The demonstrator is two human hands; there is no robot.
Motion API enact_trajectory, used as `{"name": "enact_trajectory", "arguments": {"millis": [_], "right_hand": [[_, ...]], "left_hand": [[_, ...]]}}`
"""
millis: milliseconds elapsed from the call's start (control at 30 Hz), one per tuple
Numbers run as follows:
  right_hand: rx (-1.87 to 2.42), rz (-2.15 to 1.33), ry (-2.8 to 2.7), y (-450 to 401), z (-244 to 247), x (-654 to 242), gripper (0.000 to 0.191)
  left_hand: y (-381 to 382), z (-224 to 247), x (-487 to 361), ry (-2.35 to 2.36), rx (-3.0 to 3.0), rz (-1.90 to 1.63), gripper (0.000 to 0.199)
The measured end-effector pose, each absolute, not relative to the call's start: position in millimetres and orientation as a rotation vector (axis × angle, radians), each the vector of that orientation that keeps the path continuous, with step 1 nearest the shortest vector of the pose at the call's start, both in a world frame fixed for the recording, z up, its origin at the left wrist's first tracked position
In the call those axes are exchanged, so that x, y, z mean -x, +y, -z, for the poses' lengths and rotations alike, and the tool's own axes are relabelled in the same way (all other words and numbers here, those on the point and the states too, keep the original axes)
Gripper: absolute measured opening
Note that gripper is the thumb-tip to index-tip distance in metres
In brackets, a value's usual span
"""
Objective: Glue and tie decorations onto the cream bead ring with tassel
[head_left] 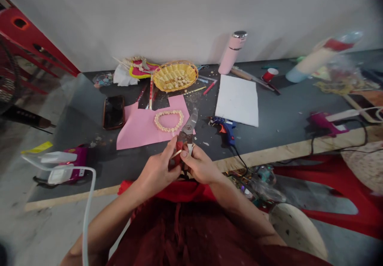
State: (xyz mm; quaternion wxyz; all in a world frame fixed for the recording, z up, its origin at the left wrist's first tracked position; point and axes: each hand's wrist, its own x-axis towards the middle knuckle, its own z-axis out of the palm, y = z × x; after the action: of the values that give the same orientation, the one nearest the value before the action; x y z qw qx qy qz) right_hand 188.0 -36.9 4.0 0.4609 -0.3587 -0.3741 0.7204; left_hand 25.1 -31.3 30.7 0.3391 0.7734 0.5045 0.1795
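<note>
Both my hands meet at the table's front edge around a pair of cutters (189, 128) with a metal head and red handle parts. My left hand (158, 168) is closed by the red handle, and a thin pale stick (176, 153) shows between the hands. My right hand (201, 163) is closed around the other side of the tool, near a small white piece (190, 147). The cutters' blades point away from me, over the edge of pink paper (140, 127). On that paper lies a ring of pale beads (155, 119), left of the blades.
A yellow basket (160, 83) stands at the back, a phone (114, 112) to the left. Right of the cutters are a blue glue gun (229, 130) with its cord, a white board (237, 100) and a pink bottle (231, 54). A white cable (89, 202) crosses the left front.
</note>
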Motion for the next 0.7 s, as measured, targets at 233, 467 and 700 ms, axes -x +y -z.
{"name": "enact_trajectory", "arguments": {"millis": [233,467,700], "right_hand": [[0.997,-1.678,-1.094,-44.7,-7.9,-192.5,0.035],[1.079,-1.751,-0.917,-44.2,-15.4,-216.2,0.043],[1.174,-1.609,-0.895,-46.5,2.2,-225.3,0.035]], "left_hand": [[-37.5,-29.0,-19.4,1.269,-2.038,-0.466,0.079],[10.7,-63.2,6.3,1.409,-2.256,-0.423,0.051],[42.0,-50.6,14.4,1.364,-1.956,-0.637,0.039]]}}
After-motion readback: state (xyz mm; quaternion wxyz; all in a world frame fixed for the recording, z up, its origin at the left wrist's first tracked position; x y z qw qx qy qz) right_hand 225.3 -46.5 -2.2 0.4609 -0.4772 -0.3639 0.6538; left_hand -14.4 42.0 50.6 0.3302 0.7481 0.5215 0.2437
